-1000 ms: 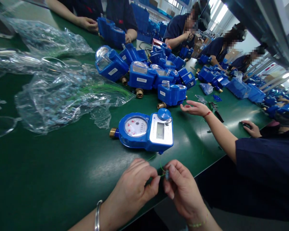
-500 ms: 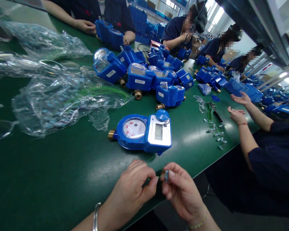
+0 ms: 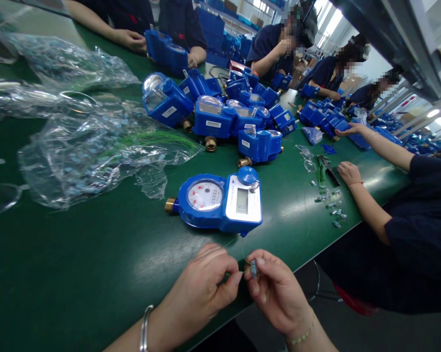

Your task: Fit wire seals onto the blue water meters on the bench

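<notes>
Both hands at table (image 3: pixel 77 274) edge. Right hand (image 3: pixel 275 291) pinches small seal (image 3: pixel 253 268); left hand (image 3: pixel 202 288) pinches green wire (image 3: pixel 238 270) at it (wire runs up to the meter (image 3: pixel 218 200), just beyond).

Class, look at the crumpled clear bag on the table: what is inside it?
Inside the bag lie thin green wires and many small bluish pieces. Folds and glare hide how many there are, and anything beneath them.

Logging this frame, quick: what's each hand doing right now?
Left hand: closed, pinching the thin green wire.
Right hand: closed, pinching a small clear seal.
</notes>
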`<state>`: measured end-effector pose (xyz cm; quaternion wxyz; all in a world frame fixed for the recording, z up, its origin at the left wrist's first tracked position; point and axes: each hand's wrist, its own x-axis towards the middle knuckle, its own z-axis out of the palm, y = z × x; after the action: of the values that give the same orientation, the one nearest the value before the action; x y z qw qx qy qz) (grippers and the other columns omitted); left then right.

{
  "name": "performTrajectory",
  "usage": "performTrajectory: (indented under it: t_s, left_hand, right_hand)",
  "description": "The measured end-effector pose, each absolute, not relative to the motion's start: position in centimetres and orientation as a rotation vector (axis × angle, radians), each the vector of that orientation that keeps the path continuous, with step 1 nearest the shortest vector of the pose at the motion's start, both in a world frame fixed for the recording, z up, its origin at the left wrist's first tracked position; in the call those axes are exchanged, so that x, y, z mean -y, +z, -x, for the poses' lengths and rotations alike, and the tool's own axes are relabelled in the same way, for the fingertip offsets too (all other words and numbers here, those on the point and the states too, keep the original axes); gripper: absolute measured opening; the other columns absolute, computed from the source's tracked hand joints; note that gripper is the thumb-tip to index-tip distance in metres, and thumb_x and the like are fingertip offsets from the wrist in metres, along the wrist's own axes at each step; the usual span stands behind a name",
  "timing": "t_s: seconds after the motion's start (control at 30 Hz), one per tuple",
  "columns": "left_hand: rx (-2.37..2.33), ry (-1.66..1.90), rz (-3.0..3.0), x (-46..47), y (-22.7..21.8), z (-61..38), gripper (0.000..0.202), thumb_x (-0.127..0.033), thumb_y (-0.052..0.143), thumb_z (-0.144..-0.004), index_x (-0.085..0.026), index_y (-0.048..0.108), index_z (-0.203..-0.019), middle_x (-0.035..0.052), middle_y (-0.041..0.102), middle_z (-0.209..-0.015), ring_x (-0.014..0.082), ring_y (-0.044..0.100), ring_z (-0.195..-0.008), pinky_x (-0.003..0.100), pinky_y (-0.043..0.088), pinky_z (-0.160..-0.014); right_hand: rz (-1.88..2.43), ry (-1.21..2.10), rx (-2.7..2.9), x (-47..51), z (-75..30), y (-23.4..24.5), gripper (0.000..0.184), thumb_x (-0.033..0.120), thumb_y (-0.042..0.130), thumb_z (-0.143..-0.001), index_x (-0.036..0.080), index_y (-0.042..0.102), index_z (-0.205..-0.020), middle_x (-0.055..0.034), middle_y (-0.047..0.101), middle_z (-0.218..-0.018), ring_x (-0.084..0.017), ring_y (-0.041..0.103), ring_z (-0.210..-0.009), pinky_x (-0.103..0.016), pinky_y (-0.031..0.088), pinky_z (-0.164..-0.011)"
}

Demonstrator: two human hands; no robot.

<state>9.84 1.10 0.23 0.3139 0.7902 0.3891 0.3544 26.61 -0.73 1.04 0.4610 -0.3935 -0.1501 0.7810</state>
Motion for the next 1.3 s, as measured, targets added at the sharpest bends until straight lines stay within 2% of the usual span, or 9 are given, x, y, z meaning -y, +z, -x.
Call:
performTrajectory:
  t_s: [0.4, 0.7, 0.9, 1.13, 1.3]
  left_hand:
    - [-1.048, 0.855, -2.053, -1.5, 0.4, -10.1, 0.017, -0.022, 0.046, -0.087, -0.018, 0.051, -0.071, -0.0021, 0.047, -0.065, 0.0126, 0.046, -0.066, 0.026, 0.034, -0.064]
    - [-1.037, 0.788, -2.041, -1.5, 1.0, -10.0, 0.017, -0.018, 0.042, -0.089, -0.019, 0.054, -0.078, 0.0004, 0.052, -0.078, 0.0147, 0.047, -0.078, 0.029, 0.037, -0.071]
    - [-1.236, 0.795, -2.162, -1.2, 1.2, -10.3, 0.015, -0.019, 0.046, -0.086, -0.021, 0.059, -0.078, 0.0025, 0.05, -0.087, 0.0192, 0.043, -0.086, 0.034, 0.033, -0.073]
    - [-1.143, 0.821, -2.009, -0.7, 1.2, -10.3, 0.019, -0.017, 0.042, -0.088, -0.019, 0.058, -0.078, 0.0021, 0.048, -0.084, 0.0135, 0.048, -0.078, 0.026, 0.04, -0.068]
    - [-1.176, 0.843, -1.865, -0.9, 1.2, -10.3, 0.012, -0.02, 0.048, -0.086, -0.022, 0.058, -0.08, -0.0019, 0.055, -0.077, 0.0116, 0.053, -0.072, 0.023, 0.041, -0.064]
  right_hand:
    - [1.028, 1.921, 0.422, 0.5, -26.7, 0.8, 0.014, 0.023, 0.066, -0.074, 0.011, 0.062, -0.08, -0.0036, 0.065, -0.064, -0.005, 0.053, -0.042, -0.011, 0.036, -0.035]
    - [0.932, 1.998, 0.291, 0.3, -27.0, 0.6, 0.014, 0.022, 0.066, -0.075, 0.013, 0.061, -0.084, -0.0024, 0.063, -0.065, -0.005, 0.054, -0.048, -0.011, 0.041, -0.044]
    - [0.911, 1.978, 0.327, 0.6, -27.0, 0.6, 0.013, 0.023, 0.065, -0.076, 0.017, 0.059, -0.085, -0.0014, 0.063, -0.068, -0.004, 0.054, -0.049, -0.01, 0.039, -0.044]
    - [0.927, 1.904, 0.386, 0.7, -26.7, 0.7, 0.009, 0.022, 0.063, -0.078, 0.017, 0.059, -0.085, -0.0016, 0.063, -0.069, -0.005, 0.055, -0.05, -0.011, 0.038, -0.042]
    - [0.974, 1.842, 0.494, 1.0, -26.3, 0.5, 0.017, 0.031, 0.065, -0.077, 0.016, 0.063, -0.086, -0.0022, 0.062, -0.062, -0.006, 0.054, -0.048, -0.013, 0.037, -0.043]
